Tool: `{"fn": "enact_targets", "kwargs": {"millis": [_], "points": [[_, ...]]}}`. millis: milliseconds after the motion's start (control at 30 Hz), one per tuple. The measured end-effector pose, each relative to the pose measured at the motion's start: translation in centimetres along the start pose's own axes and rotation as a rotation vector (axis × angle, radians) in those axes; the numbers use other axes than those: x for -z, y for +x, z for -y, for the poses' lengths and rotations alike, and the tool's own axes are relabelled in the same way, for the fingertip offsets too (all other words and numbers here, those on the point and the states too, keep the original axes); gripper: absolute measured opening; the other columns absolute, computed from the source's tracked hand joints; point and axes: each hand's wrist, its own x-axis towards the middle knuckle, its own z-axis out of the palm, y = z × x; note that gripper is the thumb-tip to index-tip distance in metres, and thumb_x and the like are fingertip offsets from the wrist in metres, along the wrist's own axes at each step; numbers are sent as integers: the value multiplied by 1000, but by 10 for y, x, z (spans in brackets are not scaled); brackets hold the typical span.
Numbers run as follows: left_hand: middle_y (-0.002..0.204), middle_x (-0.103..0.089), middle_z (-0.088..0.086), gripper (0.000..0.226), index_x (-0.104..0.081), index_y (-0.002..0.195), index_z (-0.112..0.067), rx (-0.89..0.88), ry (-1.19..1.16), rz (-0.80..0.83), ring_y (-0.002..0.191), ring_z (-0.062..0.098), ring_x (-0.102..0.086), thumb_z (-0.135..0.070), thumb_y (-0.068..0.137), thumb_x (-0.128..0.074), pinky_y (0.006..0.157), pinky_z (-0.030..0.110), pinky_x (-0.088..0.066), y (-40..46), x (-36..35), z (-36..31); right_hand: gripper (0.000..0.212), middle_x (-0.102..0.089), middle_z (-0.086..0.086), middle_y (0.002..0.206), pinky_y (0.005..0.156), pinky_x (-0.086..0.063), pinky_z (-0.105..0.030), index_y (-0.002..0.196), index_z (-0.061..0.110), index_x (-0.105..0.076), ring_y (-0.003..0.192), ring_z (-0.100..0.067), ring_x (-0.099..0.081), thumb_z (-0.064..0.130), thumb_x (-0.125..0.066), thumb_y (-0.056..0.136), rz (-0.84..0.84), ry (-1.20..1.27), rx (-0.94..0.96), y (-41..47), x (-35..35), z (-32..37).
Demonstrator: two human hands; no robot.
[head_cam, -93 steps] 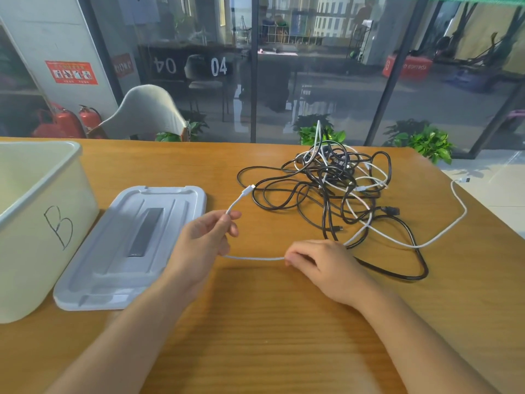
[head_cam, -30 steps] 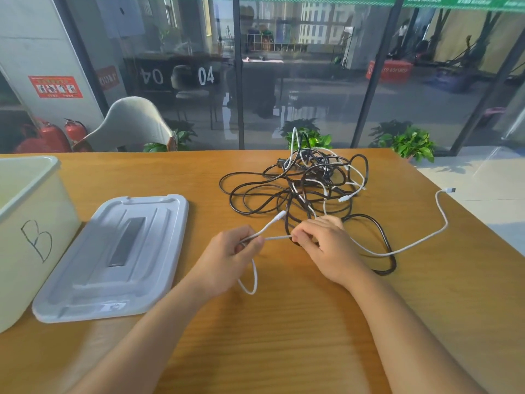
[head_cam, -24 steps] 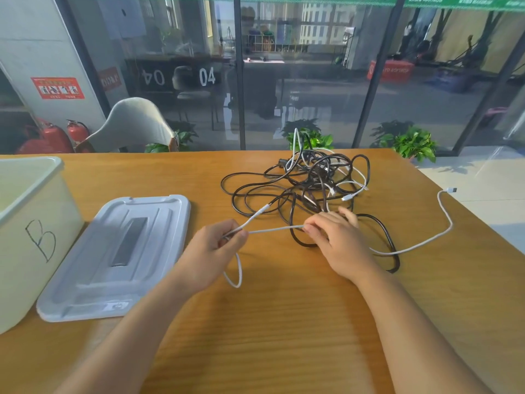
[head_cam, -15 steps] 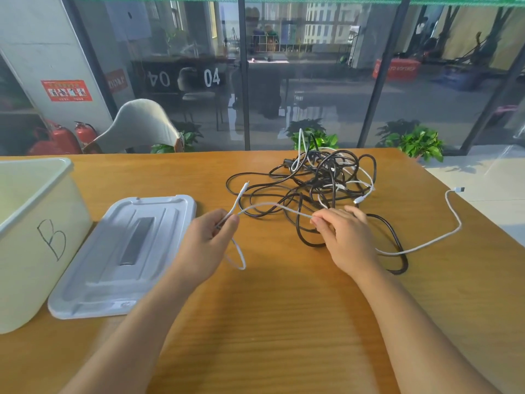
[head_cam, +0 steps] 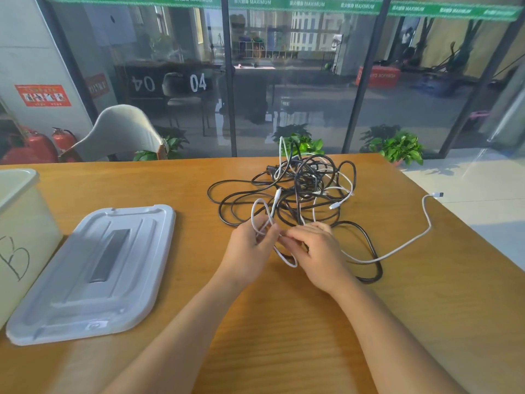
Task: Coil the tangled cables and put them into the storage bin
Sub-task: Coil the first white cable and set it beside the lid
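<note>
A tangle of black and white cables [head_cam: 301, 189] lies on the wooden table [head_cam: 284, 322] at mid-back. My left hand [head_cam: 250, 248] pinches a white cable [head_cam: 397, 248], with two small loops standing above and below the fingers. My right hand [head_cam: 318, 248] touches the left one and grips the same white cable close by. That cable trails right across the table to a plug [head_cam: 437, 194] near the right edge. The cream storage bin [head_cam: 20, 223], marked B, stands at the far left.
The bin's grey lid [head_cam: 93, 271] lies flat between the bin and my hands. A black cable loop [head_cam: 372, 260] lies right of my right hand. A glass wall, potted plants and a white chair [head_cam: 122, 132] are behind the table's far edge.
My hands have come together over the white cable. A second small loop now stands in my left hand, and the cable's free end has been drawn in toward the tangle.
</note>
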Motion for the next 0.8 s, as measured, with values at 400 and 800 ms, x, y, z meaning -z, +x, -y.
{"fn": "enact_targets", "kwargs": {"millis": [400,800], "points": [[69,-50,1,21,-51,88,-16,-112,174,27,63,19,-41,-23,108,-50,60,37,-39,-23,39,9,23,-67,21,107,107,-29,-33,108,33,-67,107,-6,-55,42,-46,109,124,-147,-29,3,0,-4],[67,-43,-7,23,-47,84,-21,-92,238,-188,63,14,-38,-35,102,-45,62,35,-36,-49,133,11,25,-66,20,113,104,-31,-35,114,32,-69,115,-11,-56,41,-47,109,92,-221,-116,3,9,-19]]}}
